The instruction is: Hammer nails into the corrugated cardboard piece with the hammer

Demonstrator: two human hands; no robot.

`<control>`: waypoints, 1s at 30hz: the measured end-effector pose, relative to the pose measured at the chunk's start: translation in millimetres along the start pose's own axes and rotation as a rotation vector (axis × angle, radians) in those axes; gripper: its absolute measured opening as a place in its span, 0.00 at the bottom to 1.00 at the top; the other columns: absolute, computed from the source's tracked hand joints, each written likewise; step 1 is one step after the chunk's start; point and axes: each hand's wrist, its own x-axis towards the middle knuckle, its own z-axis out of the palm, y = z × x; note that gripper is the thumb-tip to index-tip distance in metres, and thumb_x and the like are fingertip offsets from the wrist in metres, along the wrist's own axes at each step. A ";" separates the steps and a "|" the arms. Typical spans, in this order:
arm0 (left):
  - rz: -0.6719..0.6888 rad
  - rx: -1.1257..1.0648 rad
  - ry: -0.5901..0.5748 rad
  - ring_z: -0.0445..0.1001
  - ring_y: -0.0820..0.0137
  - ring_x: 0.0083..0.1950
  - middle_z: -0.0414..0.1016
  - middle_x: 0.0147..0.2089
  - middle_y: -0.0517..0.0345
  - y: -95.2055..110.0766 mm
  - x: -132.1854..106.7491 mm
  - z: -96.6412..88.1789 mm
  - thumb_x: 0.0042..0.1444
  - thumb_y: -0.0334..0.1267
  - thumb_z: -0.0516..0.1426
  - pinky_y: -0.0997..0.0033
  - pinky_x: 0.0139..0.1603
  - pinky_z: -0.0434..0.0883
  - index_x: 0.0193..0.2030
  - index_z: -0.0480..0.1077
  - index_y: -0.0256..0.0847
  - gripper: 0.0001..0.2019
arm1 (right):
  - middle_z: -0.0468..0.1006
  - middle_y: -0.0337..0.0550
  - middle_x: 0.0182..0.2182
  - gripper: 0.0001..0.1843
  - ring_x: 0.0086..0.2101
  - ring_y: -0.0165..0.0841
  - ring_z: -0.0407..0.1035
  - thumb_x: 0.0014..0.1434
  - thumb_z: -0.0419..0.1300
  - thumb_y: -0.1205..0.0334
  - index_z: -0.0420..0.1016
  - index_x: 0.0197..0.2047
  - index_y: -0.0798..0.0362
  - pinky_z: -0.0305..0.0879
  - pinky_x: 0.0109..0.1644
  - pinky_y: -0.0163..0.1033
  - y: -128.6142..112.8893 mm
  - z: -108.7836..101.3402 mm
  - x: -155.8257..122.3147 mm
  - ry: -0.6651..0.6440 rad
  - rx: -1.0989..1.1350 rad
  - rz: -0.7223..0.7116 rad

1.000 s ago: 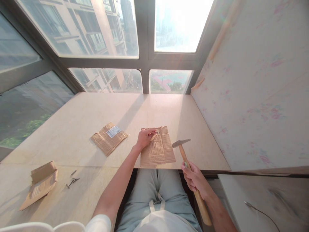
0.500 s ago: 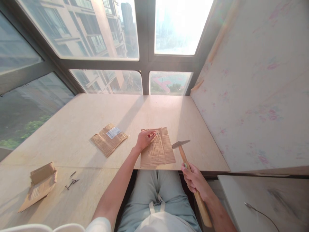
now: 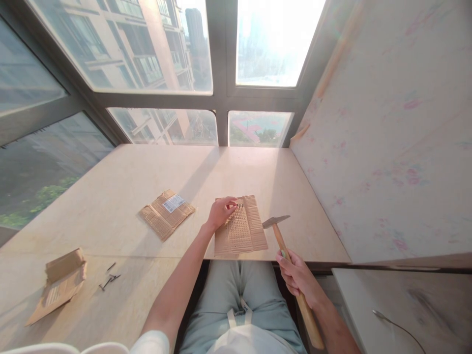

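A ridged piece of cardboard lies on the tabletop in front of me, with rows of small holes or marks across it. Near its far edge stand several small dark nails. My left hand rests over the cardboard's far left part, thumb and fingertips pinched on a nail beside that row; the fingers mostly cover it. Off the cardboard's right side, my right hand is wrapped round the wooden handle of a hammer. The hammer's metal head is raised just right of the cardboard, apart from the nails.
A second cardboard piece with a white label lies to the left. Farther left are several loose nails and a folded open cardboard box. A window stands behind the table, a papered wall at right. A cable lies lower right.
Both hands stay almost still, the left at the nail and the right holding the hammer in the same place. Only the camera view has shifted slightly.
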 end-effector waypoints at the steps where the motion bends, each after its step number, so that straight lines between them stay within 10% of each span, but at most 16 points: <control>1: -0.001 0.007 -0.004 0.74 0.71 0.30 0.82 0.36 0.62 0.0 0.3 -0.2 0.54 0.36 0.61 0.68 0.44 0.71 0.44 0.74 0.44 0.10 | 0.51 0.21 0.16 0.22 0.12 0.18 0.37 0.51 0.64 0.44 0.59 0.36 0.48 0.41 0.08 0.23 0.1 -0.2 0.0 0.001 -0.001 0.002; 30: 0.012 0.111 -0.102 0.78 0.69 0.33 0.82 0.37 0.62 6.5 4.5 -6.6 0.55 0.39 0.59 0.64 0.51 0.71 0.43 0.75 0.47 0.09 | 0.51 0.20 0.16 0.24 0.12 0.19 0.40 0.52 0.63 0.40 0.58 0.36 0.48 0.43 0.08 0.23 -18.1 0.1 0.4 -0.016 -0.063 -0.038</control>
